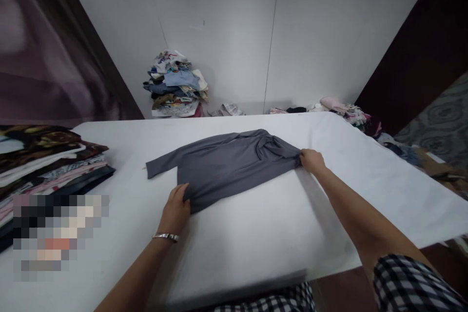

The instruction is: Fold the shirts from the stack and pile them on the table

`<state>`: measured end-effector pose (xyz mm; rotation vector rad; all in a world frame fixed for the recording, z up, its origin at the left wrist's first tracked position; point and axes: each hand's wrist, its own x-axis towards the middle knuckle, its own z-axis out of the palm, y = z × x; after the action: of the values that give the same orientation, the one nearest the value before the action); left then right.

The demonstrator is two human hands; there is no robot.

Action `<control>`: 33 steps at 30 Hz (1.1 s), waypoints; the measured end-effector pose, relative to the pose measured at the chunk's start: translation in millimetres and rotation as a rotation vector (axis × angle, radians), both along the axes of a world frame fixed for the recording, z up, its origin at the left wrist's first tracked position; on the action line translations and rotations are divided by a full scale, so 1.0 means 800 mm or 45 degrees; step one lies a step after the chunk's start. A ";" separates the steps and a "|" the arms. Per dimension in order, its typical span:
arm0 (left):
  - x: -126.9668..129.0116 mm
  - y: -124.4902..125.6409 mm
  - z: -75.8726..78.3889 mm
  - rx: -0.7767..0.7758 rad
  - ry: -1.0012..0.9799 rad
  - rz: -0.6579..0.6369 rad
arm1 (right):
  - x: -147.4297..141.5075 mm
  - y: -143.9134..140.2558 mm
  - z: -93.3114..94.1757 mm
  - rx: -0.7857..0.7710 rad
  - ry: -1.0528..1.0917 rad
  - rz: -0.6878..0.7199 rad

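A dark grey long-sleeved top [223,163] lies sideways on the white-covered table [252,234]. One sleeve stretches out to the left along its far side, and folds bunch up near its right end. My right hand [312,160] pinches the fabric at that right end, fingers closed and slightly raised off the table. At the lower left corner, my left hand [177,209] has its fingers curled over the hem, with the thumb partly hidden. A silvery bracelet [165,237] circles my left wrist.
Folded clothes [54,170] are stacked at the table's left side, beside a blurred-out patch [60,236]. Against the wall rises a tall clothes pile [175,85] behind the far edge. More loose garments [347,111] lie beyond the table at the back right.
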<state>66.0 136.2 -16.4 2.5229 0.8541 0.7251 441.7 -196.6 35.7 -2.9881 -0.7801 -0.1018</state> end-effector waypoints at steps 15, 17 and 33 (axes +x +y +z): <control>0.011 0.011 0.028 -0.858 -0.193 0.399 | -0.021 0.070 -0.009 0.190 0.076 0.132; 0.017 0.015 0.031 -0.870 -0.216 0.375 | -0.012 0.076 -0.004 0.104 0.104 0.083; 0.028 -0.010 0.024 0.075 -0.017 -0.088 | -0.044 0.077 -0.041 0.416 -0.118 0.654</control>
<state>88.3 127.8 3.2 2.5822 0.7470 0.7544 406.4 -135.2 3.3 -2.4113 -1.3610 -0.3097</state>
